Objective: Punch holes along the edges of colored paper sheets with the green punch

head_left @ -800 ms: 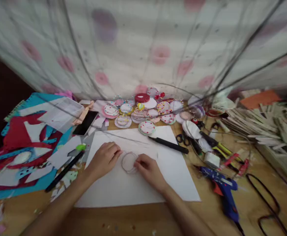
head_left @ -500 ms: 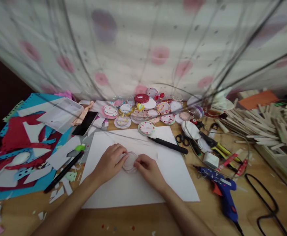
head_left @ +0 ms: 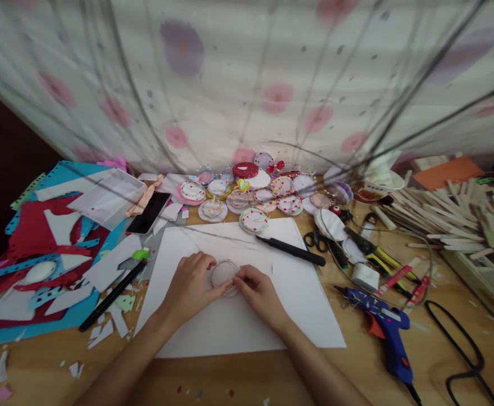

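Observation:
A thin round ring [head_left: 225, 261], which looks like coiled fine wire or thread, is held just over or on the white paper [head_left: 230, 332]. My left hand [head_left: 194, 285] curves round its left side, the forefinger at the upper left rim and the thumb across the lower rim. On the right, my right hand [head_left: 257, 290] pinches the rim between thumb and bent fingers. The left thumb tip nearly meets the right fingertips. Beyond the hands lie a black pen [head_left: 291, 251] and a round decorated disc with red dots [head_left: 254, 220].
Several decorated discs [head_left: 213, 210] line the back by the patterned curtain [head_left: 230, 84]. Coloured scraps [head_left: 39, 237], a phone [head_left: 149, 213] and another black pen [head_left: 111, 296] lie left. Scissors [head_left: 316, 241], pliers [head_left: 382, 259], a blue glue gun [head_left: 388, 327] and wooden sticks [head_left: 450, 220] are right.
My left thumb has moved down and right across the ring's lower edge, and the left fingers have spread wider round it. My right hand keeps its pinch. The view has shifted slightly.

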A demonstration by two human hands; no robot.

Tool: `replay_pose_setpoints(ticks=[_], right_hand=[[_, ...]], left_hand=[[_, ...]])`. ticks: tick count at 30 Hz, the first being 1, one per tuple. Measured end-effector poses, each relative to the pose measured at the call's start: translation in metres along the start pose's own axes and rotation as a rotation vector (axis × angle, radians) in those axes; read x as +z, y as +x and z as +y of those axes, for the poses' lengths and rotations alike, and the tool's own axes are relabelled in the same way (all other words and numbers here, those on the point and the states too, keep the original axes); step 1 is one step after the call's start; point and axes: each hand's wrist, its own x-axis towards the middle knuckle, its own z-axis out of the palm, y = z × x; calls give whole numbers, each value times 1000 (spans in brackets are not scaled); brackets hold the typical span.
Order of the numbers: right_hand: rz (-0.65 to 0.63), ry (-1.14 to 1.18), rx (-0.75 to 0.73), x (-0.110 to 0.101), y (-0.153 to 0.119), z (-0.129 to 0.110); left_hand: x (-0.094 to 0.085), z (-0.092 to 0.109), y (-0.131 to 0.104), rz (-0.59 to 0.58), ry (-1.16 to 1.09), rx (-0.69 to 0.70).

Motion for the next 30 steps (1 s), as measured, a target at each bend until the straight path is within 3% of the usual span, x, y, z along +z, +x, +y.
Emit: replay_pose_setpoints(ticks=[10, 16, 23, 30], right_hand=[[35, -122, -157, 3, -9, -7], [89, -221, -239, -1, -12, -9], [174, -124, -182, -1, -7, -2], [264, 119, -3, 3, -11, -5]], left_hand=[[1, -9, -8, -43, -156, 5], [4, -21, -33, -12, -294, -49], [4, -27, -61, 37, -566, -157], [16, -11, -46, -87, -1039, -278]])
